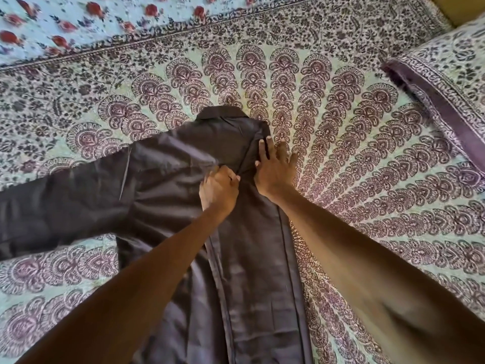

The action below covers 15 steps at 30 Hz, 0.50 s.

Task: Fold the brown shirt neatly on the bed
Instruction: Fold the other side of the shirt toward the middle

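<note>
The brown shirt lies flat on the bed, collar at the far end and hem toward me. Its right side is folded in over the body, making a straight edge on the right. The left sleeve stretches out to the left edge of the view. My left hand pinches a fold of fabric near the middle of the chest. Just right of it, my right hand presses flat with fingers spread, half on the shirt's folded right shoulder edge and half on the bedsheet.
The bed is covered by a pale green sheet with a purple mandala print. A pillow in matching fabric lies at the right. A light blue cloth with red flowers lies along the far edge.
</note>
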Available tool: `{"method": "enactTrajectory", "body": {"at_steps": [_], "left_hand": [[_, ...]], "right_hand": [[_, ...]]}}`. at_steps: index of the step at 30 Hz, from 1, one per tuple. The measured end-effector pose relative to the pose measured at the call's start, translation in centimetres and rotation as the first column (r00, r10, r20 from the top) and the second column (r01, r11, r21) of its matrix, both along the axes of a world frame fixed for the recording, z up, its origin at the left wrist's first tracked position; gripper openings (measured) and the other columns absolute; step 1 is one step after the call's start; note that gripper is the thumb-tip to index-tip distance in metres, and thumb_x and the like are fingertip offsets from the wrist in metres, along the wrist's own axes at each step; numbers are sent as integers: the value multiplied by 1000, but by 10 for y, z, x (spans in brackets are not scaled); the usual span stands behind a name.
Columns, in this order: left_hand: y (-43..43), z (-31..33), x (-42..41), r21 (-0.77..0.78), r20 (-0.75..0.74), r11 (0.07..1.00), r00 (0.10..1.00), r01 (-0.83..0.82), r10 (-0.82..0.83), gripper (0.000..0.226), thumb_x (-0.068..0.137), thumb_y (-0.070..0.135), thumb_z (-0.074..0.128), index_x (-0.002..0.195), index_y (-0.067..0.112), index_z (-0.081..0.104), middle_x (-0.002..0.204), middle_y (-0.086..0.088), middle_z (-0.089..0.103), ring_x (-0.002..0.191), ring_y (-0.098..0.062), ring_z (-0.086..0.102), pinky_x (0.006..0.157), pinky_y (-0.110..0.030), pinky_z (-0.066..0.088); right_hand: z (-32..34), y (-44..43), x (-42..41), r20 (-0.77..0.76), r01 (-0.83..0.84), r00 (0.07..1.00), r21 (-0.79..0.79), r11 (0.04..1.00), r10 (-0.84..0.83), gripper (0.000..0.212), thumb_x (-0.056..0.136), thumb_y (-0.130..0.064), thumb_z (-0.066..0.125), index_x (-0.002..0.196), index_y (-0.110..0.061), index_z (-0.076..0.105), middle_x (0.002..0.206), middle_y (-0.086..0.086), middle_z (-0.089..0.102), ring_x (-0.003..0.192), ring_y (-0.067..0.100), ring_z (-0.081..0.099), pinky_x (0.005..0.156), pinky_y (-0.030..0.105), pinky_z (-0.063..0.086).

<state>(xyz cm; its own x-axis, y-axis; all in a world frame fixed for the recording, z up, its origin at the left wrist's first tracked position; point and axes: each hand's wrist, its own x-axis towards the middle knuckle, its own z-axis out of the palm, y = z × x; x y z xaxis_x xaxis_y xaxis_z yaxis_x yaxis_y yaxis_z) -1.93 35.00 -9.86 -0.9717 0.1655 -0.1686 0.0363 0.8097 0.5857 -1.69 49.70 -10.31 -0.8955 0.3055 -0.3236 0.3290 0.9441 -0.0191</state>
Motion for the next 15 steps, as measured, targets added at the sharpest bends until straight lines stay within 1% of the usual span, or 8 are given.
{"method": "enactTrajectory", "body": {"at_steps": [2, 3, 4, 6, 7, 9, 12, 15], "left_hand": [[-1, -3, 1, -17, -89, 999, 995, 50, -52, 10, 89, 28, 59, 89, 17, 59, 100, -5, 60, 97, -29, 59, 82, -44, 49], [-1, -4, 2, -51, -116, 996, 990, 76, -81, 11, 89, 27, 58, 94, 17, 57, 103, -5, 59, 99, -29, 58, 83, -44, 48], [-1, -4, 5, -95, -131, 991, 986, 91, -103, 14, 90, 27, 57, 100, 18, 55, 108, -5, 57, 102, -28, 56, 84, -44, 47], [-1, -5, 15, -197, -153, 975, 980, 99, -130, 29, 90, 29, 56, 116, 19, 50, 120, -7, 52, 108, -28, 53, 88, -42, 45], [-3, -7, 22, -245, -169, 964, 974, 107, -151, 37, 90, 31, 54, 125, 18, 47, 126, -8, 50, 111, -28, 51, 90, -42, 44], [-11, -12, 38, -310, -189, 936, 954, 166, -232, 50, 94, 35, 47, 140, 18, 39, 138, -10, 45, 119, -28, 48, 96, -42, 42], [-31, -24, 58, -366, -148, 888, 924, 279, -351, 56, 100, 42, 33, 151, 20, 24, 155, -6, 30, 141, -28, 30, 112, -46, 31], [-47, -23, 69, -360, -134, 891, 929, 277, -344, 57, 101, 43, 30, 153, 23, 17, 160, -4, 18, 147, -27, 16, 117, -49, 20]], "right_hand": [[3, -5, -5, -71, -39, 997, 34, 999, 41, 81, 92, -37, 48, 155, -16, 1, 163, 3, -5, 149, 34, -4, 116, 60, 11], [4, -6, -9, -94, -72, 993, 36, 997, 75, 85, 89, -35, 51, 155, -15, 1, 163, 3, -5, 149, 33, -4, 117, 59, 12], [3, -6, -13, -94, -104, 990, 26, 994, 106, 83, 91, -33, 50, 155, -14, 0, 163, 2, -6, 149, 32, -3, 117, 58, 13], [-4, -1, -20, -78, -96, 993, -61, 994, 91, 69, 98, -35, 34, 155, -15, 1, 163, -2, -5, 150, 30, -3, 116, 58, 14], [-7, 3, -23, -68, -70, 996, -109, 992, 63, 64, 101, -37, 26, 155, -18, 0, 163, -4, -6, 150, 29, -4, 117, 58, 12], [-12, 10, -24, -43, -67, 997, -135, 989, 62, 61, 102, -40, 19, 155, -21, -4, 163, -7, -11, 150, 27, -9, 118, 58, 6], [-9, 18, -27, -3, -106, 994, -124, 987, 106, 63, 101, -44, 21, 155, -23, -5, 162, -5, -15, 149, 28, -11, 117, 58, 4], [1, 13, -18, -65, -77, 995, -76, 994, 72, 66, 101, -46, 26, 155, -16, 3, 163, 4, -8, 149, 34, -5, 118, 57, 8]]}}
